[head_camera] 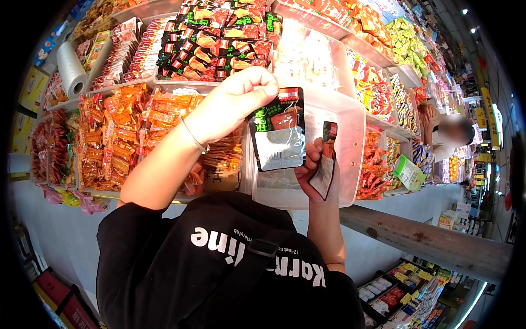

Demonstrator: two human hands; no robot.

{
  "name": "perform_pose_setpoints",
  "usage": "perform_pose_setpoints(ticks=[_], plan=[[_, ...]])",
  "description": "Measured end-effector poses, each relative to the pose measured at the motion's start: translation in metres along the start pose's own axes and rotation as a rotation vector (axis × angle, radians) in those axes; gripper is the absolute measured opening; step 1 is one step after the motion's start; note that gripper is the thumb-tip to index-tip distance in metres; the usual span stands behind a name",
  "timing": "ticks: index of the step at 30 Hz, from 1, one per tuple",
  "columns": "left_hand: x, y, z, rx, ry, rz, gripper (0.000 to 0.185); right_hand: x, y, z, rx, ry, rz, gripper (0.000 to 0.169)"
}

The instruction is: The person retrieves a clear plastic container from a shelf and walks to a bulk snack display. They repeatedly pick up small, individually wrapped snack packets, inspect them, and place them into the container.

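Observation:
My left hand (250,96) pinches the top corner of a black snack packet (279,131) with a clear lower part, which hangs upright in front of me. Another black-edged packet (324,162), turned partly edge-on, is held in my right hand (310,168), whose fingers also lie close to the first packet's lower corner. Both hands are over a translucent plastic bin (353,181) with a few flat packets low inside. Behind my left hand, similar black and red packets (218,45) fill a bin in rows.
Orange-wrapped snacks (119,135) fill bins at the left, beside a roll of clear plastic bags (72,70). Red packets (372,164) and a green-topped card (409,172) are at the right. A grey pole (423,236) crosses the lower right. Another person (450,133) stands across the display.

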State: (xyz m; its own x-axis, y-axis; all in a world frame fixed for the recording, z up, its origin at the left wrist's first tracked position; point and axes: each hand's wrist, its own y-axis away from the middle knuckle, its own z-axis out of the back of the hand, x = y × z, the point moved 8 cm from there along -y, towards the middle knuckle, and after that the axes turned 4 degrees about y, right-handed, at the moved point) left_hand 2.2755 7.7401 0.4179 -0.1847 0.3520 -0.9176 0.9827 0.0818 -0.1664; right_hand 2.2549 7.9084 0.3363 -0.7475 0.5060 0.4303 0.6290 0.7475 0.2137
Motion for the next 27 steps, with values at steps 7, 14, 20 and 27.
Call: perform_pose_setpoints(ticks=[7,14,20,27], plan=[[0.005,0.001,-0.015,0.08,-0.051,-0.002,0.011,-0.014,-0.007,0.004,-0.078,0.021,-0.024,0.02],[0.032,0.009,-0.048,0.234,-0.278,-0.277,0.008,-0.046,-0.013,-0.008,0.158,0.265,-0.135,0.035],[0.075,0.02,-0.03,0.054,-0.323,-0.132,0.013,-0.054,0.015,-0.002,0.192,-0.213,-0.411,0.041],[0.152,0.071,-0.006,-0.196,-0.705,0.064,0.084,-0.011,0.022,0.091,-0.03,0.095,-0.22,0.031]])
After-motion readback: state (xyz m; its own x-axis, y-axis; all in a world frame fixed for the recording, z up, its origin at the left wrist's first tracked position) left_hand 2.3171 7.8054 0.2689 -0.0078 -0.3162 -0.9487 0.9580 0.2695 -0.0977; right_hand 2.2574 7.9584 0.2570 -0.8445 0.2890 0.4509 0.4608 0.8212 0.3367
